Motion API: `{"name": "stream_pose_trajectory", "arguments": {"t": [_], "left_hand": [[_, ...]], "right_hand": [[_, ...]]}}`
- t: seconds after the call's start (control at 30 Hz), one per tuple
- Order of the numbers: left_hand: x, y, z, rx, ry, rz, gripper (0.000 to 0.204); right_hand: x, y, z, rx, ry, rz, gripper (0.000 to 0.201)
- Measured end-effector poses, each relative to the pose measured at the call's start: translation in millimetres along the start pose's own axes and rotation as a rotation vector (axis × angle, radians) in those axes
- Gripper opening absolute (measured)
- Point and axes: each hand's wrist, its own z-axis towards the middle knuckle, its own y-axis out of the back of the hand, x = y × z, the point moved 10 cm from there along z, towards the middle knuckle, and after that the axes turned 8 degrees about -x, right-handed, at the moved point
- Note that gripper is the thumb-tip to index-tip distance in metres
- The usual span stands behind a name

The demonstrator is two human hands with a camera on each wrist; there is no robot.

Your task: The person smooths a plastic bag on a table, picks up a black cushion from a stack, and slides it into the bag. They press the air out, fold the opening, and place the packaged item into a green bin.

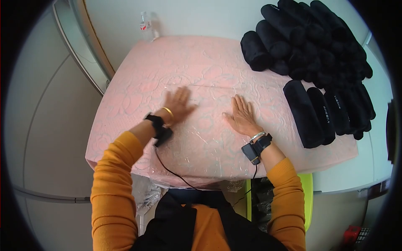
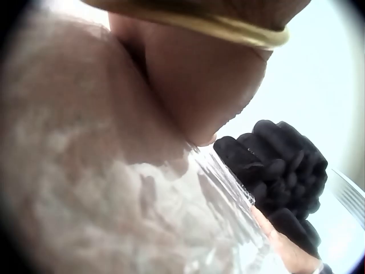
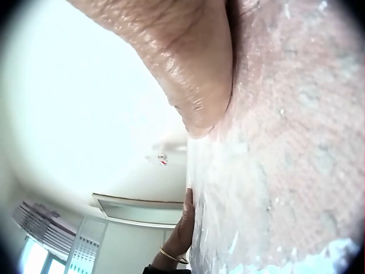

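- Pink quilted cloth (image 1: 138, 96), stitched with a raised floral pattern, covers most of the white desk (image 1: 201, 16) and hangs over its near edge.
- Black rolled bundles (image 1: 310, 37) lie heaped at the far right corner of the desk, partly on the cloth; the left wrist view shows them as a dark pile beyond the plastic.
- Four more black rolls (image 1: 326, 111) lie side by side in a row just in front of that heap, near the cloth's right edge (one carries small white lettering, too small to read).
- Clear plastic sheet (image 1: 209, 138) lies flat on the middle of the pink cloth, its far edge a faint straight line, its near edge draping over the front of the desk.
- Left hand (image 1: 178, 104) rests palm down on the sheet's far left part, its grip spread with fingers straight and pressed flat; a gold bangle sits at the wrist.
- Right hand (image 1: 240, 115) rests palm down on the sheet near its middle, well apart from the left hand, its grip also flat and spread, pinching nothing.
- Clear bottle (image 1: 146, 25) with a red label stands on the bare desk just beyond the cloth's far edge.
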Motion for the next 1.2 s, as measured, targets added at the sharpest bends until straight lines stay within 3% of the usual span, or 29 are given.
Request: {"name": "stream_pose_trajectory", "arguments": {"t": [0.1,0.33,0.47,0.6,0.7,0.87,1.13,1.2], "left_hand": [[46.6,7.6,-9.1,0.045,0.116,-0.009,0.079],[59.9,4.9,-15.1,-0.008,0.134,-0.036,0.078],[60.9,2.9,-15.6,-0.036,0.126,-0.052,0.078],[59.9,3.3,-15.1,-0.028,0.137,-0.05,0.078],[59.7,5.8,-15.7,-0.03,0.142,-0.055,0.078],[60.0,4.9,-16.3,-0.039,0.136,-0.054,0.078],[61.1,6.1,-16.9,-0.004,0.165,-0.07,0.078],[62.9,8.7,-16.9,0.006,0.18,-0.067,0.078]], "right_hand": [[-3.1,0.7,2.5,-0.003,0.0,-0.003,0.08],[-4.7,1.0,0.1,-0.019,0.041,0.025,0.082],[-22.0,7.4,5.9,-0.011,-0.054,-0.002,0.08],[-40.3,15.4,5.3,0.066,-0.267,-0.11,0.079],[18.3,21.7,2.9,0.006,0.032,-0.176,0.077],[29.5,-4.5,-16.7,0.075,0.178,0.023,0.076],[-31.6,15.7,-26.1,0.058,-0.095,-0.073,0.071],[-50.4,37.1,-43.1,-0.131,-0.155,0.086,0.067]]}}
